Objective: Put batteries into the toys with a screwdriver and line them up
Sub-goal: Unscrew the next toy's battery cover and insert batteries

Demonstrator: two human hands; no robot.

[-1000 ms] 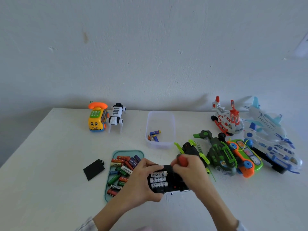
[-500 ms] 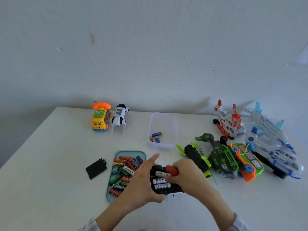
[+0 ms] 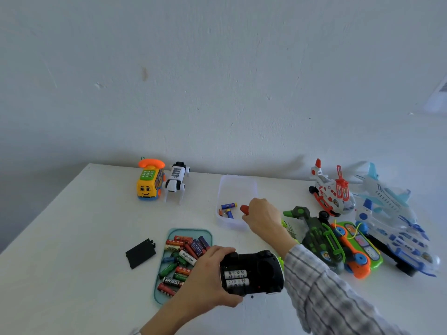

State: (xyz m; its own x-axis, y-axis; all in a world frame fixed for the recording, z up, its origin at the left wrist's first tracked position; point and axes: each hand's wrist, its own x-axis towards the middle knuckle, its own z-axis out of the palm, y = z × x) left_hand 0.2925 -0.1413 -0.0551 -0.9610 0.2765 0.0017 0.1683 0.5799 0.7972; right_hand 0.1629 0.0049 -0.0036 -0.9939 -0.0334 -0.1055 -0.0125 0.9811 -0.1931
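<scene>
My left hand (image 3: 205, 274) grips a black toy car (image 3: 258, 269) turned belly-up near the table's front edge. Its open compartment shows two white batteries (image 3: 235, 278). My right hand (image 3: 261, 216) reaches over the near right corner of a clear plastic box (image 3: 238, 182) and holds a red-handled screwdriver (image 3: 244, 209); the shaft is hidden by my fingers. A few small batteries (image 3: 228, 206) lie inside the box. The car's black battery cover (image 3: 140, 253) rests on the table to the left.
A teal tray (image 3: 208, 234) with several loose batteries (image 3: 181, 262) sits beside my left hand. A yellow phone toy (image 3: 148, 182) and white robot dog (image 3: 176, 181) stand at the back. A helicopter (image 3: 331, 192), airplane (image 3: 391, 221), green toy (image 3: 316, 235) and orange-green toy (image 3: 358, 247) crowd the right.
My right hand left the car and moved back to the clear box with the screwdriver. The compartment showed three batteries before and shows two now. My left hand keeps hold of the car.
</scene>
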